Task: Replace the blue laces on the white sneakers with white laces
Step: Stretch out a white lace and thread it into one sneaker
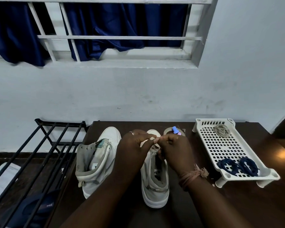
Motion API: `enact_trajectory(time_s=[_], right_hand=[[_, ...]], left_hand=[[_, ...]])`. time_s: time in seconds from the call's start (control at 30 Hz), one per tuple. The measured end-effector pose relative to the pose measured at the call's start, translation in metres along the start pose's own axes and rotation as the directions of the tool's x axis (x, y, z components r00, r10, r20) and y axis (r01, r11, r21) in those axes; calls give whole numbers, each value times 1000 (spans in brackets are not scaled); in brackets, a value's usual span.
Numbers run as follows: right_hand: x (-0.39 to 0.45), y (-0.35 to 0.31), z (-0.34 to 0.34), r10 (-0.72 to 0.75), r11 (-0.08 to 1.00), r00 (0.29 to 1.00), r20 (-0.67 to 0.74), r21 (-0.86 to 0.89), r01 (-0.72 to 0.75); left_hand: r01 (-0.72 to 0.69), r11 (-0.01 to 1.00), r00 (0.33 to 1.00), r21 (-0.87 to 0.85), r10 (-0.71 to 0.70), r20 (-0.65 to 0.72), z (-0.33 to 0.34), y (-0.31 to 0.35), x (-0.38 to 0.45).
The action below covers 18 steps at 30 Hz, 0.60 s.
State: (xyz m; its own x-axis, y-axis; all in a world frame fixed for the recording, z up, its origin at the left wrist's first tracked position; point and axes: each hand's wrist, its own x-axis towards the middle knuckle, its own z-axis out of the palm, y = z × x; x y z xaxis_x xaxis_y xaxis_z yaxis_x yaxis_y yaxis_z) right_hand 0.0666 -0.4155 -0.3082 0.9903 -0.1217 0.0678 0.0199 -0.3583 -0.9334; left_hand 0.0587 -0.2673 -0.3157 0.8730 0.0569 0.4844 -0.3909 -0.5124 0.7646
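I take the right sneaker (155,175) as my landmark: it stands on the dark worktop (237,203), heel toward me, so its eyelet rows face up under my fingers. Above its tongue my left hand (135,145) pinches a pale strand that I judge to be the white lace (152,138), thumb and forefinger closed on it. My right hand (174,145) has its fingers curled at the same spot, seemingly on the lace's other part, though the grip there is partly hidden. Holding both ends taut and close should keep the soft cord from slipping back through a hole.

Left of that shoe, just beside it, the other sneaker (97,162) stands unlaced, its grey collar flopped open and the empty eyelets showing. Right of the landmark sits a white plastic tray (227,145) with a perforated grid floor. Its near end carries the two coiled blue laces (237,166), wound into neat rings and set aside. Its far end holds a loose beige coil (221,130), likely the second white lace waiting its turn.
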Motion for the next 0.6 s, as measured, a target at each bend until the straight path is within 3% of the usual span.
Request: enact_trajectory(time_s=[0.1,0.23,0.33,0.47,0.6], right_hand=[[-4,-9,-2,-117,967,990,77,-218,131],[-9,-20,-8,-46,989,970,237,-127,78],[-11,-21,-11,-41,982,946,321,-161,97],[-11,-16,-7,-84,935,949,305,-304,180],[-7,-8,-4,-191,924,950,249,-280,259]], left_hand=[[204,968,979,-149,-206,4,-2,7,1],[392,878,920,-274,-381,94,-1,8,2],[462,830,887,-314,-442,136,-1,8,3],[499,801,867,-332,-471,165,-1,9,3],[535,749,843,-391,-502,192,-2,14,2]])
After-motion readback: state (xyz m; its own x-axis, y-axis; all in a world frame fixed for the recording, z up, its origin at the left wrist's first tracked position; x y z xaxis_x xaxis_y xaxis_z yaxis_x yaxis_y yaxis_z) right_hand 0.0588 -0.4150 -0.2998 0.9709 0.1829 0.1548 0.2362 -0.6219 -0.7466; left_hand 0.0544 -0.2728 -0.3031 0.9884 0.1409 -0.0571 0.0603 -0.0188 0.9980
